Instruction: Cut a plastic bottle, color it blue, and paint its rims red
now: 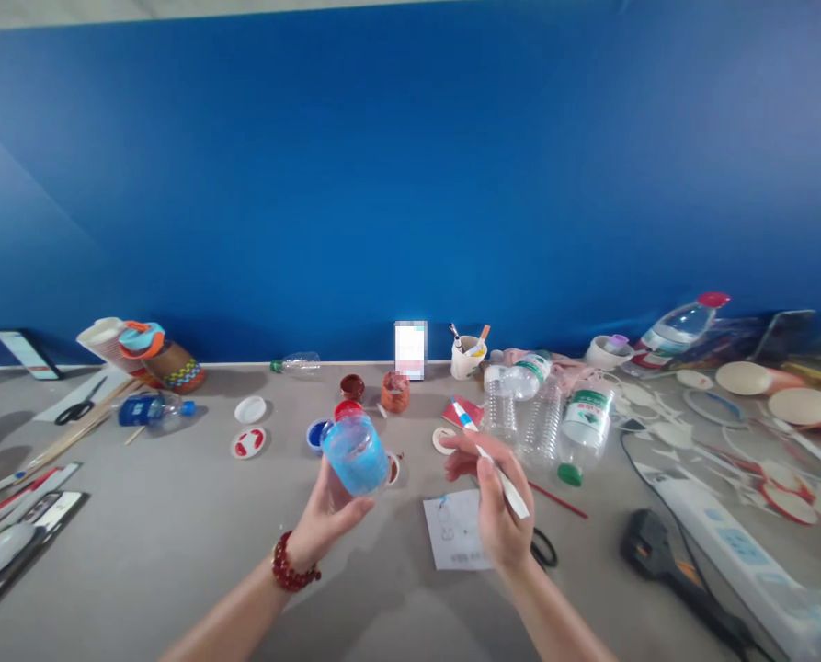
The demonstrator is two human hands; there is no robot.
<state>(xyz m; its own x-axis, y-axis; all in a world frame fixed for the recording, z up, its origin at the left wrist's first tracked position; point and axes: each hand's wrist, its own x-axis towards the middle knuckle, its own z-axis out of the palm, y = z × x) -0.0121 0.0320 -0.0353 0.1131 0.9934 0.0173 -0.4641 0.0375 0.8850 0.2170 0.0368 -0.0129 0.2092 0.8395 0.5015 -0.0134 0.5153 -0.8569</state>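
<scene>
My left hand [328, 515] is closed round a cut plastic bottle piece painted light blue [356, 452], held up above the table with its red cap end pointing away. A red bead bracelet [290, 566] sits on that wrist. My right hand [494, 501] pinches a white paintbrush [494, 469] with a blue tip, its tip pointing up and left, a little right of the blue piece. Under the hands lie small paint lids, one blue [317, 433] and one red and white [248, 443].
A grey table holds a printed paper slip [455, 531], clear plastic bottles [540, 414], a cup of brushes [466, 357], paint pots [394, 392], black scissors [79, 406], a glue gun [665, 561], a white power strip [727, 542] and white cut-out scraps at the right. A blue wall stands behind.
</scene>
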